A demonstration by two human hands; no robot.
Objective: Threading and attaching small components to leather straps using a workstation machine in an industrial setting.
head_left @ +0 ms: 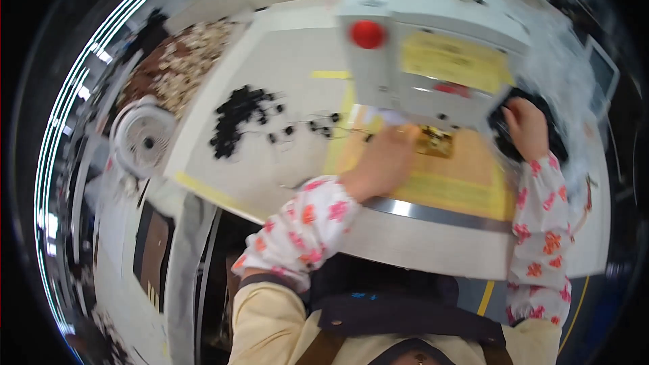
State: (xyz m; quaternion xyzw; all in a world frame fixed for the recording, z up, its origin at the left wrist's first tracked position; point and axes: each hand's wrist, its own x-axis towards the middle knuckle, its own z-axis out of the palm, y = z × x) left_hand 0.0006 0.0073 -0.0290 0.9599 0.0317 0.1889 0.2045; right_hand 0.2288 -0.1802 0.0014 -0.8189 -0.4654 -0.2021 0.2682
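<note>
Black heap (504,142), perhaps bagged, golden plate (435,142) flat left of it

The left arm is bending at the elbow, its forearm (301,230) slanting up and inward from the lower edge. The left hand (387,162) is stretching forward near the body's midline, back upward, fingers pointing away; blur is hiding them, so they may be pinching. The right forearm (541,243) is standing nearly upright in view, well out to the side. The right hand (527,128) is sitting farther forward than the left, fingers bending inward.
</note>
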